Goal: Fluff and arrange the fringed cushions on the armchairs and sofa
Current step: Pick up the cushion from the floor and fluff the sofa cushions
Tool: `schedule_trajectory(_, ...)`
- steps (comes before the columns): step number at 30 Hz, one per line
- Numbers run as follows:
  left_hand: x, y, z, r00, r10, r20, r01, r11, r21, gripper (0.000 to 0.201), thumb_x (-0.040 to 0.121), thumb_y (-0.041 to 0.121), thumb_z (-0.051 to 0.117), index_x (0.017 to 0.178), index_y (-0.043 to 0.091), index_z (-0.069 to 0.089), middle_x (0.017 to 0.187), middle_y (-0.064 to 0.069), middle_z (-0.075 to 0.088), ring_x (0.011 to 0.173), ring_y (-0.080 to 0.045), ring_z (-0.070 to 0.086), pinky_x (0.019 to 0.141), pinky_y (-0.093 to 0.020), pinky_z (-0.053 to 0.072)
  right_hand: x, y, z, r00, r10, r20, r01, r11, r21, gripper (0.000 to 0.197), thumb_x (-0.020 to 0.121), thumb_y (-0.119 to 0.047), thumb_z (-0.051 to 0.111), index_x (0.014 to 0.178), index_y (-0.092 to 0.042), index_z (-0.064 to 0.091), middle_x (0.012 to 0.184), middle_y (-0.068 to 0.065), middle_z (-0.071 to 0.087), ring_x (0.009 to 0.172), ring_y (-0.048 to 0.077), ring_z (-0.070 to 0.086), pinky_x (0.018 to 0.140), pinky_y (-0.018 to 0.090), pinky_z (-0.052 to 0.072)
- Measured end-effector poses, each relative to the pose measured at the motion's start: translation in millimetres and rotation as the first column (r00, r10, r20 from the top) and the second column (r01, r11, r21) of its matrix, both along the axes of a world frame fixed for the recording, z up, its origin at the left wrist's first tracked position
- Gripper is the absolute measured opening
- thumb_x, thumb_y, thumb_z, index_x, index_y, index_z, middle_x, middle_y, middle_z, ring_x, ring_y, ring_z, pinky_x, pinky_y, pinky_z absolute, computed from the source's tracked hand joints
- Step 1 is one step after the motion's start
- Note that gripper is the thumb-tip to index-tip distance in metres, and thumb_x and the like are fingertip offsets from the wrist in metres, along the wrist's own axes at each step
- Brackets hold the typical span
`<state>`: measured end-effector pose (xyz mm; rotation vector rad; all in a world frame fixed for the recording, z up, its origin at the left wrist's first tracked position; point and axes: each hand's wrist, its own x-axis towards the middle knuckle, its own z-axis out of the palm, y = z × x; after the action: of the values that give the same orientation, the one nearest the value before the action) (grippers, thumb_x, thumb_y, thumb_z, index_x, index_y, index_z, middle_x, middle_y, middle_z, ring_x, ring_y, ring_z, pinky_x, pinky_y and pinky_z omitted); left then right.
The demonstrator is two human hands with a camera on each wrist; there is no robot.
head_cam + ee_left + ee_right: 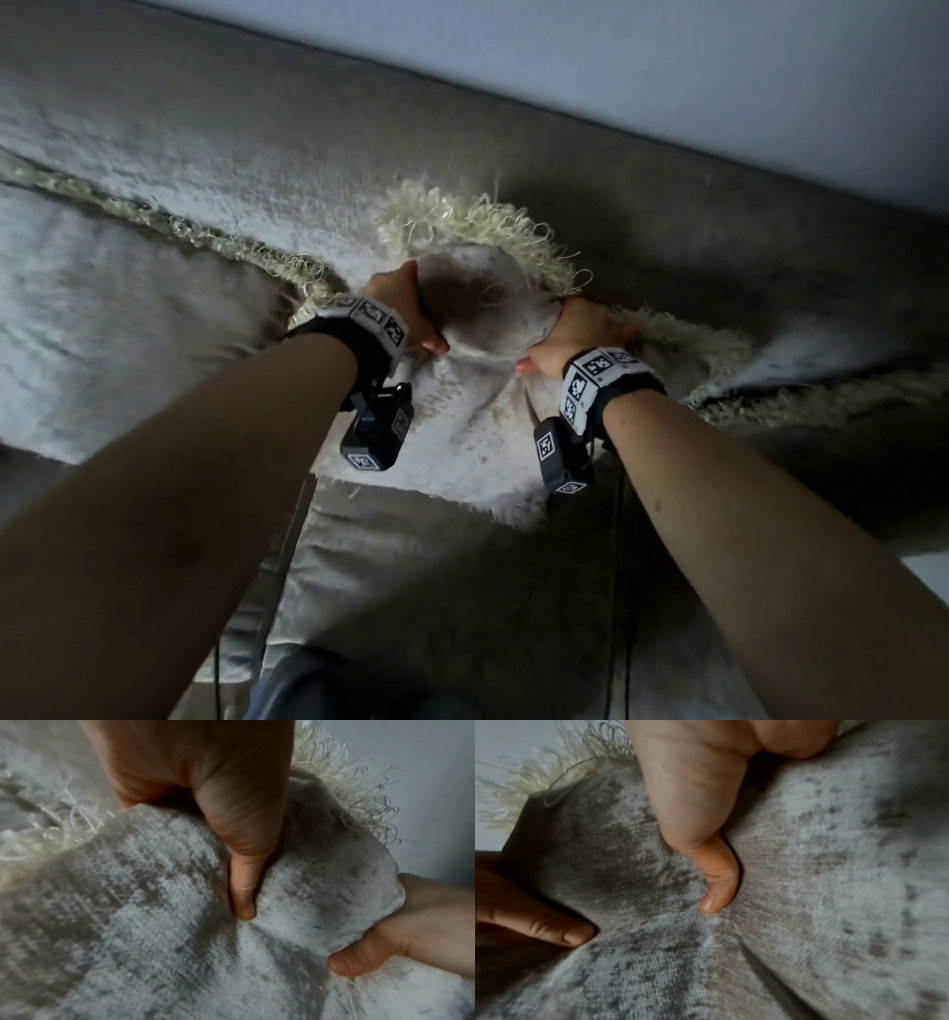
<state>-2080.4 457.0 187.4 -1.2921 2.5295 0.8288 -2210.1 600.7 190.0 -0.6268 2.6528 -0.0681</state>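
**Both hands bunch one corner of a fringed cushion on the sofa**

The cushion [462, 411] leans against the sofa [667, 216] backrest, its lower edge on the seat. Its pale grey, mottled fabric is gathered into a rounded lump at the top corner, with cream fringe [462, 221] curling out above and to the right of that lump.

The left hand [405, 308] holds the left side of the lump. Its grip is closed around the fabric: in the left wrist view the thumb [244, 882] digs into a crease on the front face, while the fingers go behind the cushion and are hidden.

The right hand [580, 334] clasps the right side of the same lump, thumb [718, 888] pressed into a fold on the front, fingers out of sight behind it.

A second cushion [128, 318] of the same fabric lies just to the left, its fringed edge touching the held one. A pale wall [667, 61] rises behind the sofa.
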Motion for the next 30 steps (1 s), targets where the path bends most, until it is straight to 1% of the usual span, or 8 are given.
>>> schedule_trajectory(7,-9.2,22.0,75.6,0.978,-0.208,0.030,0.210,0.954,-0.215,0.101,0.051,0.038,0.091,0.132,0.014,0.037,0.113,-0.017,0.065,0.104,-0.038,0.063,0.081,-0.041,0.052,9.9,42.9,33.4,0.974,-0.205,0.100,0.223,0.949,-0.222,0.063,0.040,-0.046,0.093,0.094,-0.024,0.068,0.099,0.000,0.073,0.095,0.023,0.067,0.092,0.034,0.051)
schedule_trajectory(12,-10.7,39.1,80.0,0.957,-0.274,0.098,0.291,0.888,-0.355,0.102,0.057,0.040,0.089,0.136,0.012,0.030,0.109,-0.014,0.067,0.101,-0.037,0.065,0.079,-0.043,0.050,9.9,61.7,29.0,0.952,-0.241,0.187,0.287,0.917,-0.276,0.056,0.053,-0.036,0.093,0.102,-0.021,0.069,0.103,0.001,0.072,0.093,0.021,0.064,0.077,0.021,0.040)
schedule_trajectory(14,-12.2,44.9,68.3,0.952,-0.270,0.141,0.304,0.883,-0.358,0.104,0.059,0.041,0.088,0.137,0.010,0.026,0.116,-0.014,0.063,0.109,-0.038,0.060,0.088,-0.048,0.047,9.6,63.7,12.0,0.951,-0.262,0.166,0.296,0.928,-0.228,0.058,0.052,-0.039,0.092,0.102,-0.023,0.068,0.106,0.001,0.070,0.103,0.023,0.064,0.085,0.023,0.038)
schedule_trajectory(16,-11.5,45.3,49.1,0.952,-0.258,0.165,0.298,0.904,-0.306,0.104,0.061,0.041,0.087,0.138,0.008,0.025,0.125,-0.016,0.057,0.117,-0.038,0.053,0.094,-0.052,0.044,16.3,60.9,-4.1,0.958,-0.264,0.109,0.279,0.945,-0.168,0.070,0.043,-0.050,0.091,0.103,-0.025,0.066,0.117,0.005,0.066,0.115,0.030,0.058,0.103,0.037,0.038)
schedule_trajectory(19,-10.4,37.3,12.1,0.954,-0.240,0.180,0.279,0.930,-0.238,0.103,0.068,0.039,0.082,0.141,0.005,0.019,0.136,-0.019,0.043,0.125,-0.038,0.044,0.100,-0.055,0.042,17.7,54.8,-26.6,0.977,-0.210,0.046,0.212,0.977,-0.026,0.109,0.048,-0.056,0.087,0.138,-0.018,0.040,0.147,0.010,0.034,0.139,0.035,0.029,0.112,0.057,0.025)
schedule_trajectory(21,-14.5,29.7,-10.7,0.935,-0.281,0.216,0.322,0.928,-0.185,0.119,0.070,0.044,0.080,0.148,0.002,0.000,0.150,-0.023,0.023,0.137,-0.041,0.029,0.109,-0.055,0.035,11.4,47.9,-28.9,0.982,-0.186,0.022,0.186,0.982,-0.026,0.125,0.051,-0.052,0.088,0.147,-0.015,0.017,0.154,0.008,0.020,0.143,0.031,0.019,0.111,0.060,0.020)
schedule_trajectory(24,-34.1,16.0,-33.9,0.860,-0.391,0.328,0.457,0.876,-0.154,0.138,0.068,0.054,0.077,0.146,-0.003,-0.022,0.157,-0.024,-0.013,0.146,-0.043,0.001,0.118,-0.052,0.019,-8.7,33.6,-38.0,0.983,-0.176,0.045,0.178,0.983,-0.047,0.126,0.055,-0.041,0.090,0.148,-0.017,0.009,0.156,0.008,0.011,0.146,0.030,0.014,0.113,0.062,0.016)
schedule_trajectory(30,-70.1,2.2,-50.6,0.790,-0.430,0.436,0.537,0.830,-0.154,0.132,0.074,0.059,0.069,0.145,-0.006,-0.022,0.154,-0.027,-0.022,0.146,-0.043,-0.004,0.119,-0.049,0.010,-31.0,18.0,-60.6,0.985,-0.162,0.063,0.162,0.987,0.001,0.122,0.056,-0.035,0.090,0.144,-0.021,0.006,0.152,0.010,0.006,0.141,0.035,0.017,0.112,0.056,0.022)
